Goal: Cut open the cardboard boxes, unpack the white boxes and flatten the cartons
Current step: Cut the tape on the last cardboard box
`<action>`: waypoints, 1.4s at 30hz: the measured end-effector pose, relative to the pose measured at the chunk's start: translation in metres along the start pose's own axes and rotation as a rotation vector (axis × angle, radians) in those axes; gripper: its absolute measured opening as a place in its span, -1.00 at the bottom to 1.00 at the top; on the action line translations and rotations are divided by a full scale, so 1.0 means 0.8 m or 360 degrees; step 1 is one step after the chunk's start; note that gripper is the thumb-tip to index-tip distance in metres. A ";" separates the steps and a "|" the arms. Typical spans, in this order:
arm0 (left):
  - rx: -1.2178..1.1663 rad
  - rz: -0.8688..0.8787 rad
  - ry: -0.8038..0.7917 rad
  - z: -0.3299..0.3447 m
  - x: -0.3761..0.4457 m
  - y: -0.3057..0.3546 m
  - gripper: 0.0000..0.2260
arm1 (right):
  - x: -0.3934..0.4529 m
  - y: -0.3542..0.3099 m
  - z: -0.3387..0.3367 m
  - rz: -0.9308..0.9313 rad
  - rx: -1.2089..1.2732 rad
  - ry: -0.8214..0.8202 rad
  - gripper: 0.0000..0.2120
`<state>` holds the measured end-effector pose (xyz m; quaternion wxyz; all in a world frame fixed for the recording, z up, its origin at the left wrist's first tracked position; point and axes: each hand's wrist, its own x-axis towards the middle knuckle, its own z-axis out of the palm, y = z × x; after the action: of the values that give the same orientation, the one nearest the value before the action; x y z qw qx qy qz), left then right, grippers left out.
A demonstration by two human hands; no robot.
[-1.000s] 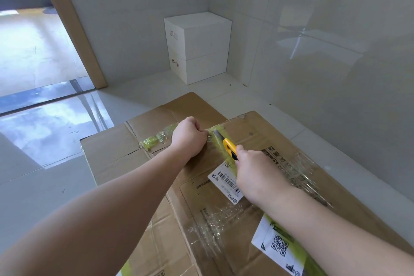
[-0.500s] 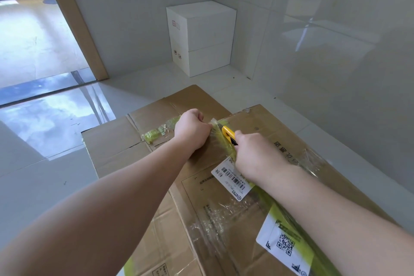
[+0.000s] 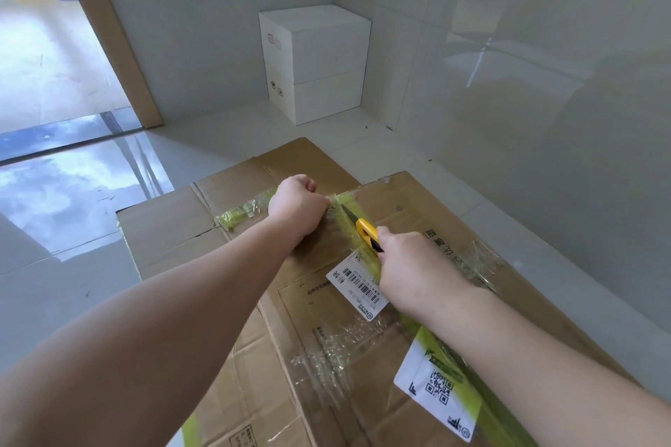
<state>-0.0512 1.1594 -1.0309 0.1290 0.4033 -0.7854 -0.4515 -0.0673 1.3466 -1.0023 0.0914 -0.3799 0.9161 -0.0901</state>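
We slit the taped cardboard box (image 3: 417, 247) on the floor: R hand (image 3: 414, 265) grips yellow knife (image 3: 366, 230) w/ blade at the seam; L hand (image 3: 299, 205), fisted, holds the tape (image 3: 241, 216).

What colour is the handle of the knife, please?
Yellow, on the knife in the right hand; head view.

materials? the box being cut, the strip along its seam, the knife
Box: brown corrugated cardboard by the look, matte, creased at the flaps.
Seam strip: glossy yellow-green plastic tape, seemingly, wrinkled and translucent, with clear film over it.
Knife held by the right hand: yellow body, likely plastic; the thin grey blade looks like metal. The left hand is fisted at the seam.
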 end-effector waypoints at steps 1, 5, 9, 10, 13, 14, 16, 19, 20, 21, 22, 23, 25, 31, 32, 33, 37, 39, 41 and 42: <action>-0.0008 -0.0009 -0.0002 0.000 0.000 0.000 -0.72 | -0.003 0.002 0.001 0.0004 0.0004 0.0000 -0.65; -0.0062 -0.0022 -0.0008 0.000 0.001 0.000 -0.71 | -0.013 0.007 0.004 -0.0005 -0.0021 -0.0009 -0.63; -0.0102 -0.0021 -0.0023 -0.001 0.003 -0.001 -0.70 | -0.023 0.013 0.003 -0.0019 -0.0028 -0.0024 -0.74; -0.0105 -0.0022 -0.0022 -0.001 0.004 -0.001 -0.69 | -0.027 0.014 0.003 -0.0018 -0.0028 -0.0029 -0.76; -0.0109 -0.0028 -0.0016 0.000 0.004 0.000 -0.69 | -0.037 0.018 0.003 -0.0025 -0.0036 -0.0014 -0.72; -0.0111 -0.0033 -0.0013 0.000 0.004 0.001 -0.70 | -0.040 0.019 0.004 -0.0026 -0.0045 -0.0008 -0.72; -0.0116 -0.0048 -0.0012 0.000 0.004 0.001 -0.71 | -0.046 0.021 0.005 -0.0027 -0.0065 0.0000 -0.74; -0.0135 -0.0056 -0.0031 -0.001 0.002 0.000 -0.68 | -0.057 0.023 0.008 -0.0040 -0.0049 -0.0001 -0.59; -0.0141 -0.0054 -0.0041 -0.002 0.002 0.000 -0.68 | -0.062 0.024 0.008 -0.0032 -0.0038 -0.0009 -0.52; -0.0146 -0.0056 -0.0044 -0.002 0.002 0.000 -0.68 | -0.066 0.026 0.008 -0.0026 -0.0036 -0.0023 -0.49; -0.0152 -0.0058 -0.0045 -0.002 0.002 0.001 -0.68 | -0.071 0.028 0.008 -0.0021 -0.0043 -0.0035 -0.50; -0.0155 -0.0056 -0.0045 -0.002 0.003 0.001 -0.68 | -0.075 0.030 0.008 -0.0017 -0.0050 -0.0044 -0.53; -0.0152 -0.0051 -0.0052 -0.001 0.005 0.002 -0.67 | -0.085 0.032 0.007 -0.0006 -0.0061 -0.0060 -0.62; 0.0096 0.0147 -0.0021 -0.002 0.003 0.004 -0.71 | -0.113 0.036 0.007 0.0049 -0.0084 -0.0128 -0.80; 0.0314 0.0325 0.0015 -0.001 -0.001 0.003 -0.78 | -0.115 0.035 0.008 0.0047 -0.0102 -0.0134 -0.79; 0.0529 0.0530 0.0039 -0.002 -0.006 0.004 -0.89 | -0.116 0.035 0.008 0.0048 -0.0116 -0.0132 -0.77; 0.0966 0.1542 -0.0224 -0.008 -0.028 0.011 -0.62 | -0.121 0.035 0.012 0.0053 -0.0088 -0.0079 -0.68; 0.1145 0.1791 -0.0541 -0.005 -0.038 0.020 -0.54 | -0.121 0.036 0.012 0.0060 -0.0056 -0.0061 -0.67; 0.1270 0.1686 -0.0724 0.001 -0.047 0.026 -0.50 | -0.122 0.036 0.011 0.0068 -0.0042 -0.0058 -0.68; 0.1282 0.1627 -0.0753 0.006 -0.048 0.028 -0.49 | -0.122 0.035 0.011 0.0070 -0.0041 -0.0056 -0.69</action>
<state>-0.0404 1.1970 -1.0092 -0.0089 -0.1101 -0.9904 -0.0831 -0.0166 1.4350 -1.0079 0.1046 -0.3624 0.9235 -0.0694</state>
